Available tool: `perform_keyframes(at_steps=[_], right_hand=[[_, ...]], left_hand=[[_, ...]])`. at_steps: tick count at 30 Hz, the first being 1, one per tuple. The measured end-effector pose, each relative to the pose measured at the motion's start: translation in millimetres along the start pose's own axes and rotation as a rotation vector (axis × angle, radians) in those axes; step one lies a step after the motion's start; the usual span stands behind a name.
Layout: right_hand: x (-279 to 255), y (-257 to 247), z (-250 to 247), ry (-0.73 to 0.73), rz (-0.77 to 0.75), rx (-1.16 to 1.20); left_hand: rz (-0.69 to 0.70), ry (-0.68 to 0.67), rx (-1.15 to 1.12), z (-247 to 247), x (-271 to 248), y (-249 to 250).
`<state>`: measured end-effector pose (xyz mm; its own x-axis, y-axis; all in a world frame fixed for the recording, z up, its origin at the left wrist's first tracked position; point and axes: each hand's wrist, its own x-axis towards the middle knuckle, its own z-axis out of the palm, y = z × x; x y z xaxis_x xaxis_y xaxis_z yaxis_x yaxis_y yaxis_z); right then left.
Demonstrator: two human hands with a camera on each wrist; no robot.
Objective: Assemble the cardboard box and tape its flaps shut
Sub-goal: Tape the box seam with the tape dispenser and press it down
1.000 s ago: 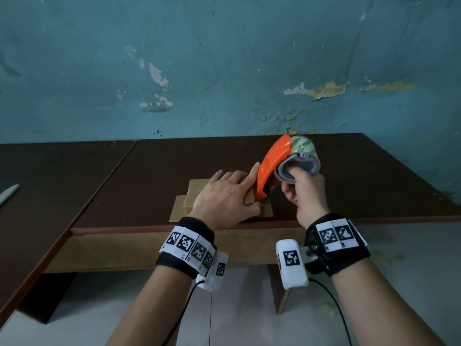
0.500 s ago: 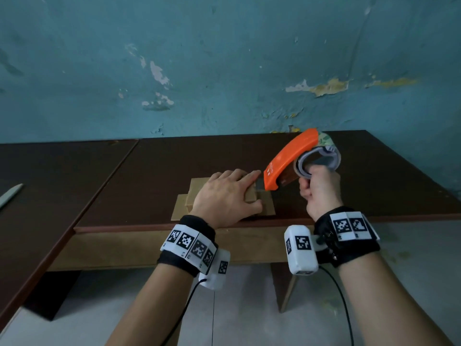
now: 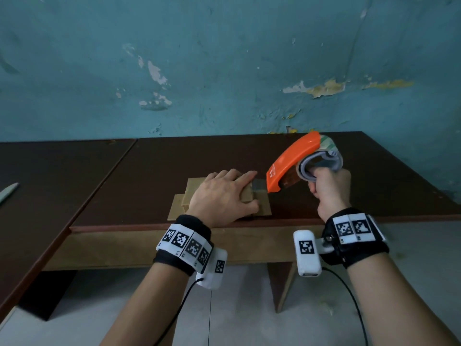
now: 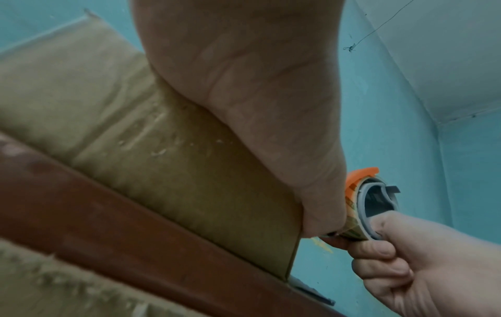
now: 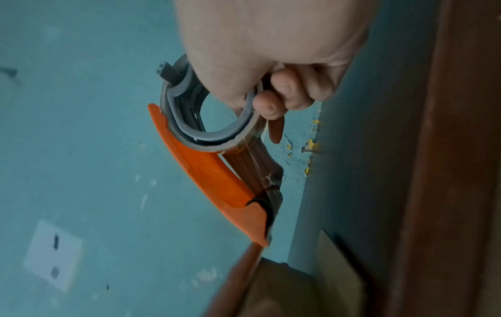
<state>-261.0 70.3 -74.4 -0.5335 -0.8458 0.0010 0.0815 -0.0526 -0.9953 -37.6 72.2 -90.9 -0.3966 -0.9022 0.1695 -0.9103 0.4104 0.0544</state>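
A small flat cardboard box (image 3: 193, 189) lies near the front edge of the table, its flaps spread on the tabletop. My left hand (image 3: 232, 188) lies on top of it with straight fingers, pressing it down, the thumb along the near side. The left wrist view shows the palm (image 4: 257, 85) on the cardboard (image 4: 162, 150). Just right of the box, my right hand (image 3: 324, 186) grips an orange tape dispenser (image 3: 291, 163), lifted and tilted with its mouth toward the box. A short strip of tape (image 3: 259, 187) runs from the box top to that mouth. The dispenser (image 5: 206, 171) fills the right wrist view.
The box sits on a dark brown table (image 3: 174, 161) against a peeling teal wall. A second dark table (image 3: 50, 176) adjoins on the left, with a pale flat object (image 3: 8, 193) at its left edge. The table's front edge (image 3: 274, 219) is close to the box.
My right hand has drawn the dispenser off the box top, to the right and upward, and tape now stretches between them. The left hand has stayed on the box.
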Motion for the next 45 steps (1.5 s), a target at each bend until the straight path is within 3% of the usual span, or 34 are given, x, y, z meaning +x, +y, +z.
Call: perform_keyframes(at_steps=[4, 16, 25, 38, 45], right_hand=[[-4, 8, 5, -0.043, -0.073, -0.095], [-14, 22, 21, -0.041, 0.011, -0.107], [-18, 26, 23, -0.048, -0.085, -0.182], [-3, 16, 22, -0.184, -0.127, -0.341], [-4, 7, 30, -0.219, -0.221, -0.488]], left_hand=[[0.006, 0.016, 0.014, 1, -1, 0], [-0.014, -0.026, 0.019, 1, 1, -1], [-0.048, -0.024, 0.013, -2, 0, 2], [-0.048, -0.01, 0.029, -2, 0, 4], [-0.043, -0.002, 0.037, -1, 1, 4]])
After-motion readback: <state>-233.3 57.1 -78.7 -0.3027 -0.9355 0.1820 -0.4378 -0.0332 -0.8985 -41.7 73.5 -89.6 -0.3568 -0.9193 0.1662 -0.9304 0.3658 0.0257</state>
